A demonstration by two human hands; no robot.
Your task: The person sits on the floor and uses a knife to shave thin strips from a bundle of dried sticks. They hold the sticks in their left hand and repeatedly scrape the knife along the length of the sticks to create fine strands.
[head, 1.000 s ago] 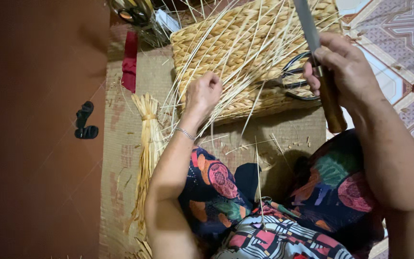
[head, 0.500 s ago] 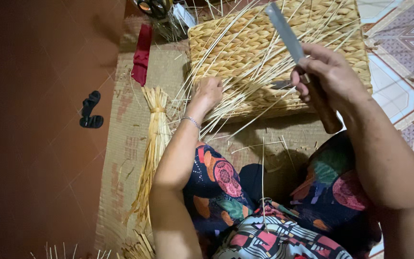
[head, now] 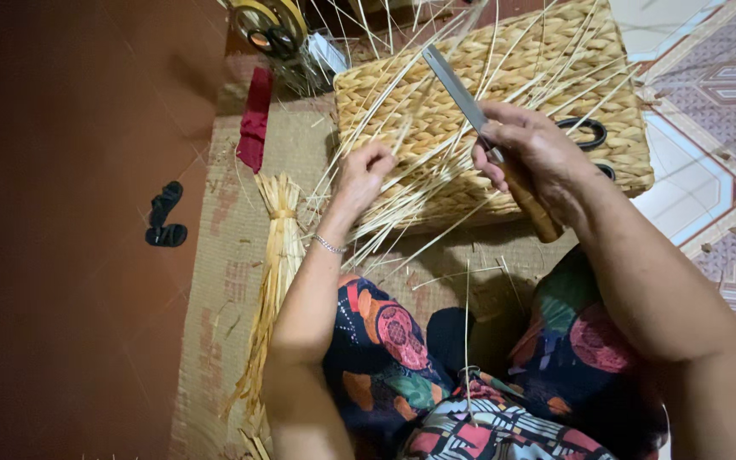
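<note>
Knife (head: 470, 100) within right-hand fingers (head: 504, 153)

The right hand (head: 538, 158) now tilts the knife (head: 462, 89) (blade pointing far-left) lower over the woven basket (head: 555, 51), uncovering scissor handles (head: 589, 132) it hid before.

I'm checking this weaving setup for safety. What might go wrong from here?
The knife in the right hand points across the basket, close to the left hand gripping the straw strands; a slip might cut those fingers. Scissors lying on the basket may slide off.
</note>
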